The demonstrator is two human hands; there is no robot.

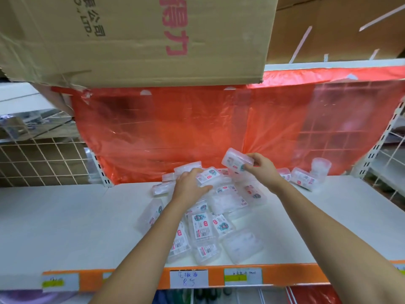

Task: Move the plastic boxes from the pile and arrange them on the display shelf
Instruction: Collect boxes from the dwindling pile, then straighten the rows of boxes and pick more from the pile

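A loose pile of clear plastic boxes [210,222] with printed labels lies in the middle of the white display shelf [65,227]. My right hand [260,170] holds one clear box [235,160] lifted above the back of the pile. My left hand [190,183] reaches into the pile, fingers curled round another labelled box [208,175] that lies on the heap. A few boxes [303,178] stand together at the back right of the shelf, close to the red sheet.
A red plastic sheet [197,128] hangs behind the shelf. A large cardboard carton [131,38] overhangs from the shelf above. Orange price strip [219,278] with labels runs along the front edge. White wire grids stand at the left [41,159] and right [390,150].
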